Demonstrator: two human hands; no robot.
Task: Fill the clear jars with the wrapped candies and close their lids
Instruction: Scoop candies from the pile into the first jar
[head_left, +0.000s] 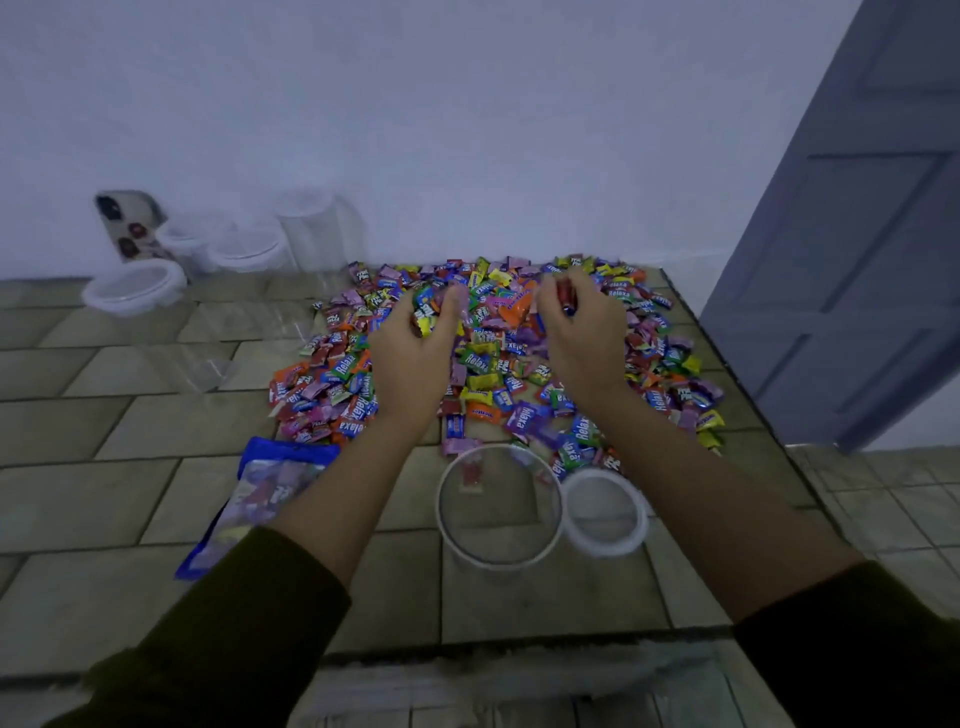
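Left hand (413, 348) and right hand (579, 338) are curled round wrapped candies (483, 364), so some could easily get spilled past the open jar (498, 538) if too much is grabbed.

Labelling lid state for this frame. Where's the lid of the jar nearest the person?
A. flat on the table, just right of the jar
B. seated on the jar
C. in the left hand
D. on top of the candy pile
A: the lid lies flat on the table beside the open jar, on its right, while the left hand and right hand grip candies further back.
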